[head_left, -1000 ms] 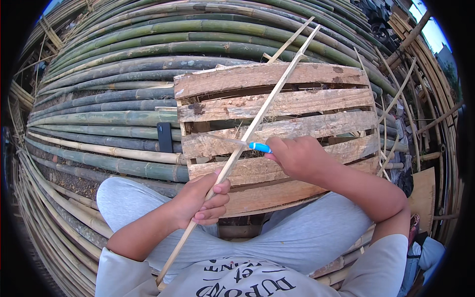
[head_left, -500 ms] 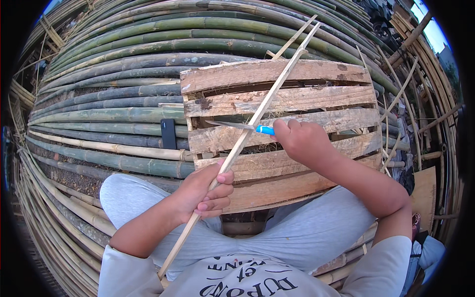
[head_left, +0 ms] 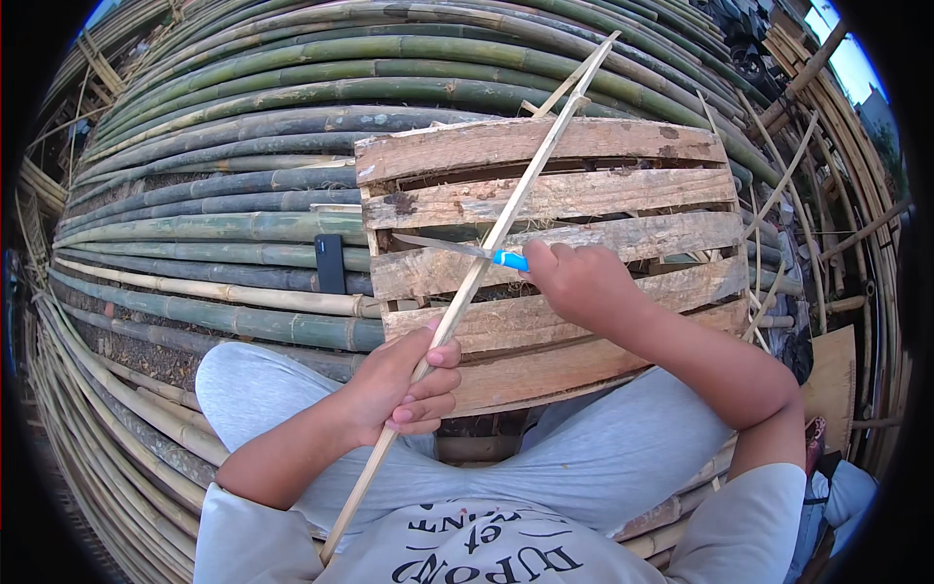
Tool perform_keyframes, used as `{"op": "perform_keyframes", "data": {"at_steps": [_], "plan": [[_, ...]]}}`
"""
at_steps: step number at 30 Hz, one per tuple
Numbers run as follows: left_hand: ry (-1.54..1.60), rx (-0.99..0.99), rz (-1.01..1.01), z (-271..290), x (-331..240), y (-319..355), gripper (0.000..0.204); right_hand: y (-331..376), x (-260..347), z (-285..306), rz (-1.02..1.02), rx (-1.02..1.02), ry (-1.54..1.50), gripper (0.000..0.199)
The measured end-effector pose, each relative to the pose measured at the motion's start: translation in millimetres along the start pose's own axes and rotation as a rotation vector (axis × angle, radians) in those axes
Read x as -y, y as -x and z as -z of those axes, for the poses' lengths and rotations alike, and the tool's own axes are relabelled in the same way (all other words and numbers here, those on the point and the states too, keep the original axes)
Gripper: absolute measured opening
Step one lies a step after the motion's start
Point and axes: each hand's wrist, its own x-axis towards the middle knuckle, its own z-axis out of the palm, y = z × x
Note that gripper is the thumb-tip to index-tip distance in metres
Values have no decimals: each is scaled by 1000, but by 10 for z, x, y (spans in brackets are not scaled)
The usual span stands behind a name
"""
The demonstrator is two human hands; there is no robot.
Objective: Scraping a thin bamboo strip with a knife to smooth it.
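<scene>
A long, pale split-bamboo strip (head_left: 520, 200) slants from near my body up across a slatted wooden crate (head_left: 545, 380). My left hand (head_left: 407, 380) is wrapped round the strip's lower part, in front of the crate's near edge. In my right hand (head_left: 584, 282) is a knife (head_left: 508, 260) with a blue handle, gripped at the crate's right of centre. Its thin blade points left and meets the strip where the two cross, above the middle slats. Part of the handle is hidden by my fingers.
Rows of green bamboo poles (head_left: 243, 229) lie under and beyond the crate. A dark phone (head_left: 331, 263) rests on them left of the crate. Another thin strip (head_left: 559, 92) lies past the crate's far edge. Loose sticks (head_left: 788, 175) lean at the right.
The strip's far end has shifted slightly left. The knife and my right hand have moved a little left and down, while my left hand keeps its grip.
</scene>
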Motion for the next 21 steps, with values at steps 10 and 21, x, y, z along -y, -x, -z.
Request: {"op": "perform_keyframes", "data": {"at_steps": [10,21], "plan": [[-107,-36,-92,98,-6,-50,43,-34,-237,187,-432,-133,-435,16],[-81,-47,-70,84,-10,-51,44,199,-703,-248,-499,-172,-143,34]]}}
